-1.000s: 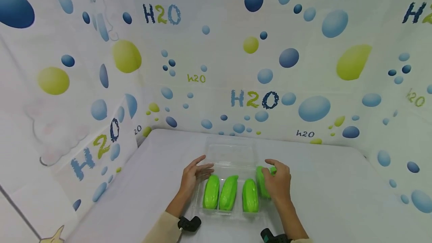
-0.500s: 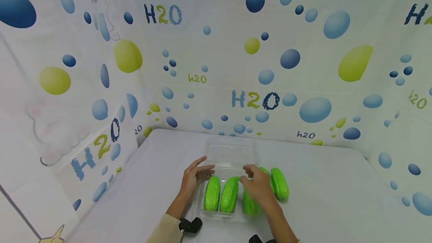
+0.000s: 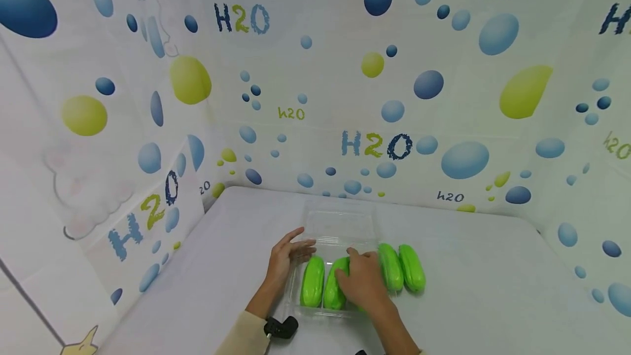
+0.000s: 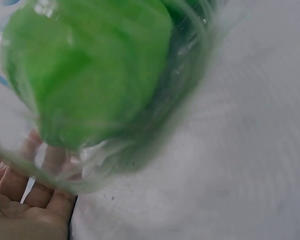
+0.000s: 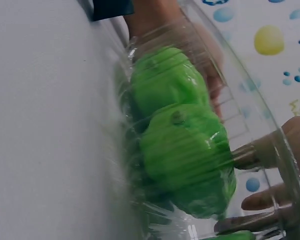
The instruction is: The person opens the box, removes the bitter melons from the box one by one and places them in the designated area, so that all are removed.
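Observation:
An uncovered clear plastic clamshell box (image 3: 300, 310) holds bright green, oblong, shiny vegetable-like pieces. The leftmost piece (image 3: 313, 282) and its neighbour (image 3: 335, 296) lie side by side; another, farther right, is mostly hidden under my right hand. At the box's left side, my left hand (image 3: 282, 261) has extended fingers, seen through clear plastic in the left wrist view. My right hand (image 3: 366, 282) reaches over the right part of the box. Its spread thumb and fingers lie at the second piece, apparently touching it. The right wrist view shows right-hand fingers (image 5: 247, 154) beside the second piece.
Two more green pieces, one (image 3: 390, 268) near the box and one (image 3: 413, 268) farther right, lie on the white table (image 3: 473, 289). The raised clear lid (image 3: 340, 223) extends behind the box. A printed curtain (image 3: 320, 81) stands beyond the table.
My right hand has left the green pieces on the right and moved left over the box to the second piece. My left hand stays at the box's left side.

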The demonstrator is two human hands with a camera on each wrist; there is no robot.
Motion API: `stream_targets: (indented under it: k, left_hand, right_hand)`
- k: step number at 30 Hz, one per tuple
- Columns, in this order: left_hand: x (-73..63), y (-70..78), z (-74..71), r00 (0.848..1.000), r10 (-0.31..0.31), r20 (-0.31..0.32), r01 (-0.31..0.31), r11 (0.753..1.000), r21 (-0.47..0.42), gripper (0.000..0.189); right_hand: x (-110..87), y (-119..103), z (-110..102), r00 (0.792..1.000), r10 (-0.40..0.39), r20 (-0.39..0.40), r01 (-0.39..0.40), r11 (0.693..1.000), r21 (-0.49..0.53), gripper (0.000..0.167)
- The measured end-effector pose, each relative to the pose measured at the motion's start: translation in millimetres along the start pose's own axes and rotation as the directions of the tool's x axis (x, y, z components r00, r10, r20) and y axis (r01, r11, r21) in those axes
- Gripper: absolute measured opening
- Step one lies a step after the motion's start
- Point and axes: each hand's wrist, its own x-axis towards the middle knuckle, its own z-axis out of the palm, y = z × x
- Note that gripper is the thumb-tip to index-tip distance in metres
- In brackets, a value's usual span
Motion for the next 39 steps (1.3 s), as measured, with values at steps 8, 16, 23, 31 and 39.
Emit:
stream_targets:
  k: [8, 16, 23, 31, 39]
  left_hand:
    - [-1.6, 0.8, -0.5, 1.0, -0.005, 0.0, 0.005, 1.0, 0.014, 0.045]
    - [-0.9, 0.9, -0.5, 1.0, 0.011, 0.012, -0.011, 1.0, 0.025, 0.044]
    - [-0.3, 0.3, -1.0, 1.0, 0.02, 0.006, -0.02, 0.999, 0.031, 0.044]
    - [-0.1, -0.7, -1.7, 1.0, 0.027, 0.013, -0.028, 0.999, 0.03, 0.044]
    - [0.5, -1.3, -1.6, 0.999, 0.039, 0.017, -0.04, 0.999, 0.035, 0.045]
  right_hand:
    - [-1.4, -3, 12, 1.0, -0.028, 0.013, 0.029, 0.995, -0.099, 0.066]
    - [-2.8, -6, 15, 0.997, -0.054, 0.048, 0.061, 0.983, -0.175, 0.07]
    - [-2.5, -6, 15, 0.994, -0.081, 0.069, 0.082, 0.996, -0.017, 0.075]
    - [-4.0, -5, 10, 0.983, -0.16, 0.085, 0.146, 0.977, 0.156, 0.073]
    - [0.0, 0, 8, 0.981, -0.193, 0.025, 0.178, 0.94, 0.292, 0.07]
